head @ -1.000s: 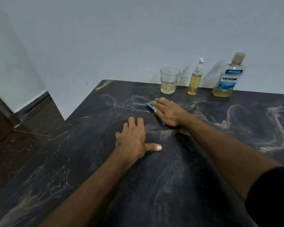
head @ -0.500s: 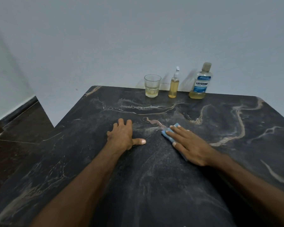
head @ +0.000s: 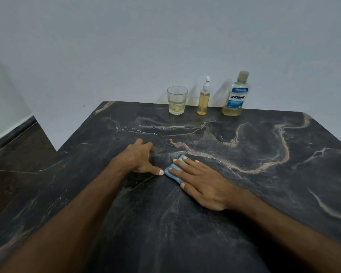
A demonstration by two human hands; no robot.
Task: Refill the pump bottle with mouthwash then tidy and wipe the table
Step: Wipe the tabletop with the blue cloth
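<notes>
Dark marble surface (head: 264,194), wiping under way, refill seemingly done.
Pump bottle (head: 203,101) stands at 12 o'clock beside mouthwash bottle (head: 236,97); my right hand (head: 201,184) presses the blue cloth (head: 173,171) with flat fingers (head: 182,162), left hand (head: 140,158) lies flat, holding nothing.

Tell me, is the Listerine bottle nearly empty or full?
Nearly empty: the Listerine bottle stands upright and capped, with yellowish liquid only in its bottom part.

1. We read "LISTERINE" in white capitals on the blue label (head: 238,99) of the mouthwash bottle (head: 236,94).
2. Beneath it we read "COOL MINT" on the same label.
3. We cannot read the label's smaller print.
</notes>
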